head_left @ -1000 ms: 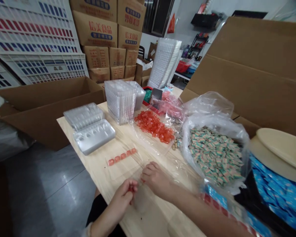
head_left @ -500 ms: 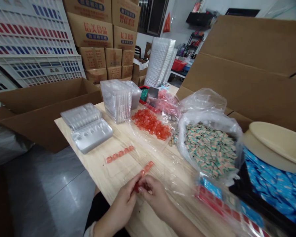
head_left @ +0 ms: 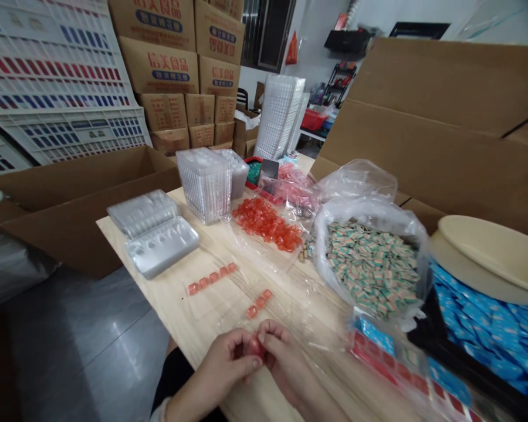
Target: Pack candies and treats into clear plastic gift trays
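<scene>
My left hand (head_left: 229, 366) and my right hand (head_left: 284, 357) meet at the near edge of the wooden table (head_left: 176, 305), both pinching one red wrapped candy (head_left: 257, 347) between their fingertips. Just beyond them a short row of red candies (head_left: 259, 302) lies in a clear plastic tray. A longer row of red candies (head_left: 212, 278) lies in another clear tray to the left. A loose pile of red candies (head_left: 268, 223) sits on clear plastic further back.
A plastic bag of green and pink wrapped sweets (head_left: 372, 264) stands at the right. Stacked clear trays (head_left: 154, 231) and a tall tray stack (head_left: 205, 184) are at the back left. Open cardboard boxes (head_left: 77, 193) flank the table. Blue packets (head_left: 488, 334) fill a bin at the right.
Both hands drew back toward me from the short candy row and now pinch a single red candy together. A short row of candies appeared in the near tray during the last second.
</scene>
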Available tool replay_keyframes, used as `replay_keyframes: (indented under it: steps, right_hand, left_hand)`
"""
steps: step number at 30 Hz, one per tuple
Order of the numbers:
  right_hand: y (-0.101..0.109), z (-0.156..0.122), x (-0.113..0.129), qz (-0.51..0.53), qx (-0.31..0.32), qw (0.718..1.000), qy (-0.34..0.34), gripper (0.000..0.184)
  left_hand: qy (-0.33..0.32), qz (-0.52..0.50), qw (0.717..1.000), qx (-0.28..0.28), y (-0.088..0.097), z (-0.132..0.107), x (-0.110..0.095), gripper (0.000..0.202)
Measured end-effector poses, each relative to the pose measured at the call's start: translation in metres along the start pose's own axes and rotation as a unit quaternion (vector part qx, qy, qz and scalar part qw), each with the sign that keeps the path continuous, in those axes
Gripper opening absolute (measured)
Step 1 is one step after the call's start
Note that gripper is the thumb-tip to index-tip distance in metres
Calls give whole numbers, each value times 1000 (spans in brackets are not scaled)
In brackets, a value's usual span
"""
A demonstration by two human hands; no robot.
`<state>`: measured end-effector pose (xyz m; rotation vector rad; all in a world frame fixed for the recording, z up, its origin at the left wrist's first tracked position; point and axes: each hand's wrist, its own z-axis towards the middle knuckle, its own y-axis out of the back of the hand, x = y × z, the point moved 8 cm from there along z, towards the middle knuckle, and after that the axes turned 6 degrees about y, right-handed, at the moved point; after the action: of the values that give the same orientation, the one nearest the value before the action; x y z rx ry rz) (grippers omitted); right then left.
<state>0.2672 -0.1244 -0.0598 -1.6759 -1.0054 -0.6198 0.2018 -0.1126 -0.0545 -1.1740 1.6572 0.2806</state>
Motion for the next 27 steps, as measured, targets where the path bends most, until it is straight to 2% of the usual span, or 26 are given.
replay_keyframes:
  steps: [2, 4, 6, 8, 12, 15, 18, 22, 24, 27]
  right_hand:
    - [7, -3, 1, -53, -15, 998, 28, 25]
    - [8, -7, 11, -160, 1, 982, 95, 19]
    - [2, -15, 23, -279, 41, 944, 172, 16]
    - [-3, -21, 28, -373, 68, 901, 210, 16]
    - [-5, -25, 27, -491, 54, 839, 225, 13]
    - [-13, -26, 21, -549, 76, 798, 238, 11]
    - [-21, -24, 20, -562, 110, 785, 236, 11]
    - [-26, -16, 31, -551, 107, 799, 217, 8]
    - [-30, -13, 36, -569, 119, 786, 213, 9]
    - [-36, -8, 42, -602, 150, 755, 211, 13]
  left_hand:
    - [13, -8, 1000, -16, 1, -1, 7, 32]
    - [34, -50, 998, -35, 2, -3, 18, 34]
    - [55, -116, 991, -46, 1, -6, 28, 34]
    - [63, -168, 982, -54, 1, -10, 34, 32]
    - [66, -203, 975, -66, 3, -17, 31, 30]
    - [92, -178, 979, -25, 0, -20, 27, 31]
    - [92, -132, 987, -17, 4, -19, 25, 36]
    - [59, -56, 994, -74, 16, -10, 23, 42]
    - [49, -35, 994, -92, 19, -5, 21, 42]
    - [41, -64, 993, -94, 23, -2, 17, 39]
